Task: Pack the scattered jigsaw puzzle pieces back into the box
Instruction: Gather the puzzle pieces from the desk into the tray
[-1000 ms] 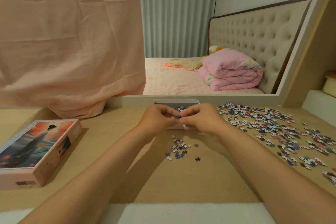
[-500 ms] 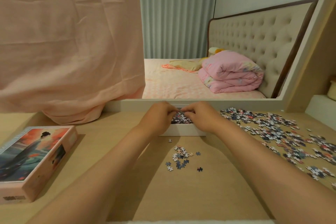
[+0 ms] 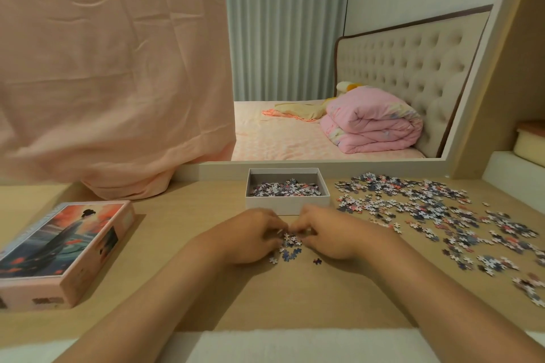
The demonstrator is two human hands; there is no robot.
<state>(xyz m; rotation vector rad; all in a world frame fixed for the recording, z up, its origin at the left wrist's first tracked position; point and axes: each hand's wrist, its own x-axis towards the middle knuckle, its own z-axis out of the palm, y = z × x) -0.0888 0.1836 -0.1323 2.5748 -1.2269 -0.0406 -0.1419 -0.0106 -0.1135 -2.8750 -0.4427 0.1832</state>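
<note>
Hands curl round small pile [image 3: 290, 244]: left hand [image 3: 253, 237] at nine o'clock of it, right hand [image 3: 327, 234] at three; box [image 3: 287, 206] sits at twelve, scattered pieces [image 3: 427, 209] at two.

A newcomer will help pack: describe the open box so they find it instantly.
On the desk, look centre back, by the white ledge. The open box is a white lidless tray with pieces inside, unlike the pink pictured box at left.
</note>
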